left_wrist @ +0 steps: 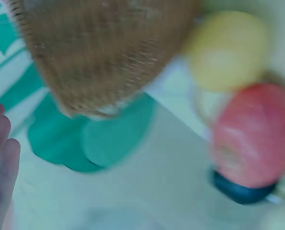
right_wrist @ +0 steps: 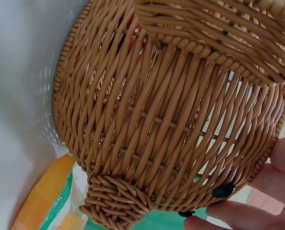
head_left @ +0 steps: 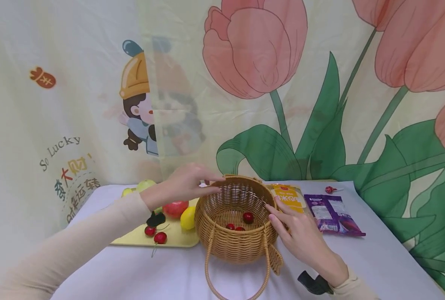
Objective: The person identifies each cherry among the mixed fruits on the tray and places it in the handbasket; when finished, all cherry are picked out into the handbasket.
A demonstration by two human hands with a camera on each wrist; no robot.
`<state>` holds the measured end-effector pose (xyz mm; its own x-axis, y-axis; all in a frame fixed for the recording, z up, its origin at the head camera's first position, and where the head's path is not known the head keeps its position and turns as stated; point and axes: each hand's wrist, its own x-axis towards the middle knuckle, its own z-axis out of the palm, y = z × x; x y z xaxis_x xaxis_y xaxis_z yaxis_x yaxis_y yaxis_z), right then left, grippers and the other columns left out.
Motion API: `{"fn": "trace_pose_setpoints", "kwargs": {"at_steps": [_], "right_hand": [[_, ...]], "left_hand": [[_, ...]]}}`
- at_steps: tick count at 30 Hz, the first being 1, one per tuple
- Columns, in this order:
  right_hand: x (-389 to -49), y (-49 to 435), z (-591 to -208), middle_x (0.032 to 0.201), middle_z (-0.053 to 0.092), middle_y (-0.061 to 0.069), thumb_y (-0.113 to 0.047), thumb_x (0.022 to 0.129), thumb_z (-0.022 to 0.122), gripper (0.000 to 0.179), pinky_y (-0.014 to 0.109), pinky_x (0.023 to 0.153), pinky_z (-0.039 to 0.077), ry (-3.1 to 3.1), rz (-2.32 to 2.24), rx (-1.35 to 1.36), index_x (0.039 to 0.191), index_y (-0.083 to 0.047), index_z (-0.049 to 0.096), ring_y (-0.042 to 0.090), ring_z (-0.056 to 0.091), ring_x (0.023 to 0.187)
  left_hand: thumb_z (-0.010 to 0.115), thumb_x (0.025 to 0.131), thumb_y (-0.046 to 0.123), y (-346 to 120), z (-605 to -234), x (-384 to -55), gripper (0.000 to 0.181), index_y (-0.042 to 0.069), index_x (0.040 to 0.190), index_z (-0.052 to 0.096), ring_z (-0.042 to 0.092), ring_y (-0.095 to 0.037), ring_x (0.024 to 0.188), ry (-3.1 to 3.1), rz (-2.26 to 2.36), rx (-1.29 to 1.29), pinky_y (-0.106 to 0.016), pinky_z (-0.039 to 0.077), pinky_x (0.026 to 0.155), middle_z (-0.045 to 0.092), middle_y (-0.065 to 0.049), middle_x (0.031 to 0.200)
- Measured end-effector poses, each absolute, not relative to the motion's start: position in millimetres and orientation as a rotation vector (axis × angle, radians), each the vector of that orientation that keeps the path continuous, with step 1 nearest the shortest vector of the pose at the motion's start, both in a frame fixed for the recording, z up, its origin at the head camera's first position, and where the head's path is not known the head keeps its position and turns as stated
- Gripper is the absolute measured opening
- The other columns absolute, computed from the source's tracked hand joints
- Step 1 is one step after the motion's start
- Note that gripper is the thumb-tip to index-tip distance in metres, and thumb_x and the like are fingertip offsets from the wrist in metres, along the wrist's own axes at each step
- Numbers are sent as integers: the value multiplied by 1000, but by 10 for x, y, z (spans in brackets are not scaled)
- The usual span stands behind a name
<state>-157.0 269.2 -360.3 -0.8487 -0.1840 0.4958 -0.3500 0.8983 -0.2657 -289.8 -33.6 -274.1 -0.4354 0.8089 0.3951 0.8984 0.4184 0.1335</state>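
Observation:
A round brown wicker basket (head_left: pixel 237 248) stands on the table with its mouth facing up and its looped handle hanging toward the front. Inside lie red cherries (head_left: pixel 248 217). My left hand (head_left: pixel 184 183) is at the basket's back left rim, fingers extended; in the left wrist view the visible fingers (left_wrist: pixel 3 158) look straight beside the blurred basket. At the right rim is my right hand (head_left: pixel 301 233), with fingers spread. The right wrist view has its fingers (right_wrist: pixel 238 213) against the basket's edge, beside a black bead-like eye (right_wrist: pixel 223 190).
Left of the basket, a yellow tray (head_left: pixel 186 241) bears a lemon (head_left: pixel 187 218), a large red fruit (head_left: pixel 175 209) and cherries (head_left: pixel 160 238). To the right lie an orange packet (head_left: pixel 290 198), a purple packet (head_left: pixel 333 214) and a red lollipop (head_left: pixel 330 190). A printed curtain (head_left: pixel 252 137) hangs behind.

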Motion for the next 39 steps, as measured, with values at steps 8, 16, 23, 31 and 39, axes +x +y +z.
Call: {"fn": "trace_pose_setpoints", "kwargs": {"at_steps": [8, 16, 23, 31, 39], "right_hand": [[-1567, 2702, -3607, 145, 58, 22, -28, 107, 55, 36, 69, 100, 47, -2579, 494, 391, 136, -11, 67, 42, 73, 98], [-1583, 2716, -3608, 144, 58, 23, -27, 106, 56, 35, 64, 99, 51, -2553, 484, 409, 135, -11, 68, 41, 74, 93], [-1581, 2701, -3606, 144, 58, 22, -28, 106, 56, 35, 63, 99, 51, -2566, 491, 406, 135, -11, 68, 20, 68, 63], [-1581, 2707, -3594, 145, 58, 22, -28, 106, 56, 35, 63, 99, 51, -2573, 490, 399, 135, -12, 68, 16, 62, 57], [-1559, 2678, -3580, 147, 57, 20, -31, 107, 55, 38, 67, 103, 46, -2629, 499, 360, 138, -13, 66, 28, 71, 75]], "left_hand": [[83, 86, 24, -1143, -3035, -2810, 36, 21, 122, 78, 48, -6, 66, -2663, -578, -1173, -22, 43, 59, 70, 10, 75], [83, 85, 25, -1557, -3372, -2718, 36, 16, 120, 78, 49, -4, 65, -2842, -573, -1028, -19, 39, 54, 62, 12, 69], [83, 85, 26, -1796, -3602, -2690, 35, 13, 117, 79, 39, 4, 56, -2868, -486, -1066, -18, 34, 52, 70, 14, 69], [84, 83, 26, -1839, -3712, -2716, 33, 14, 114, 80, 37, 2, 53, -2917, -448, -1085, -18, 33, 53, 71, 14, 72], [85, 82, 22, -1823, -3854, -2718, 32, 16, 113, 81, 42, 1, 56, -2960, -399, -1047, -19, 31, 51, 80, 5, 89]]}}
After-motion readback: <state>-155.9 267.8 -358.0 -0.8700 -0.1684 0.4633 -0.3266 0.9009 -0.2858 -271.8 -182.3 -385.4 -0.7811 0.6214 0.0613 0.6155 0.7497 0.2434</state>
